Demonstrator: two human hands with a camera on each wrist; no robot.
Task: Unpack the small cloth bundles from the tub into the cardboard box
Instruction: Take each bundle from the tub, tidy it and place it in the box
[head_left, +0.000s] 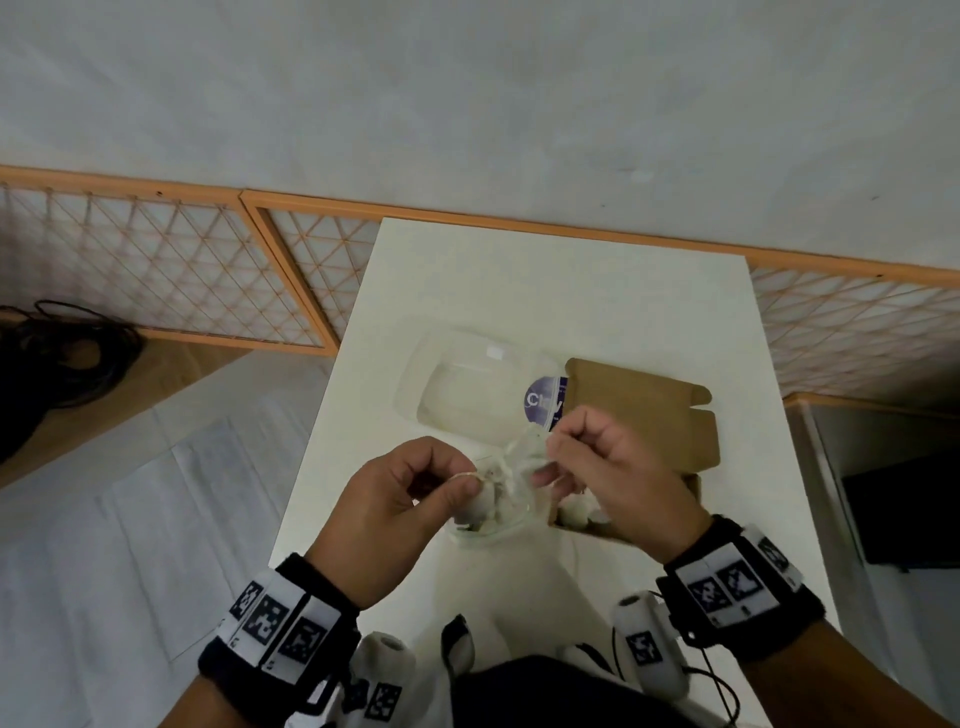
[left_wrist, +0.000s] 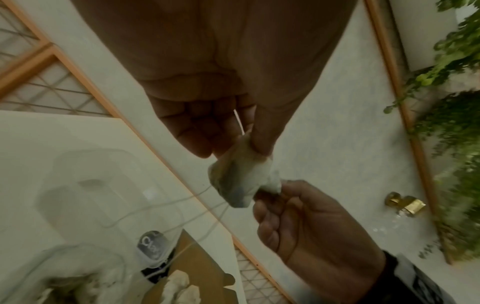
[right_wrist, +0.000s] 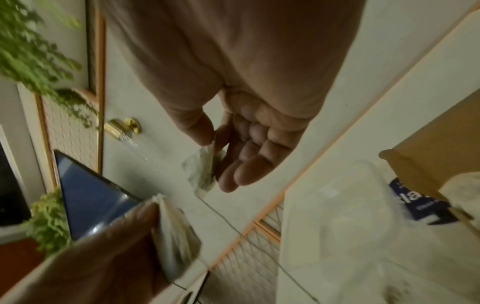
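Note:
A small pale cloth bundle (head_left: 511, 460) with thin strings hangs between both hands, just above the clear plastic tub (head_left: 485, 532) at the table's near middle. My left hand (head_left: 462, 475) pinches its left end between thumb and forefinger (left_wrist: 241, 144). My right hand (head_left: 553, 447) pinches the other end (left_wrist: 267, 193), its remaining fingers curled. In the right wrist view the cloth (right_wrist: 205, 170) sits in the right hand's pinch. More bundles lie in the tub, mostly hidden by my hands. The cardboard box (head_left: 649, 415) stands to the right with its flap up and pale bundles (head_left: 574, 514) inside.
The tub's clear lid (head_left: 467, 384) with a purple label (head_left: 543, 400) lies on the white table (head_left: 571, 291) behind the tub, against the box flap. Orange lattice panels (head_left: 156, 270) line the wall. Black cables (head_left: 62, 358) lie on the floor at left.

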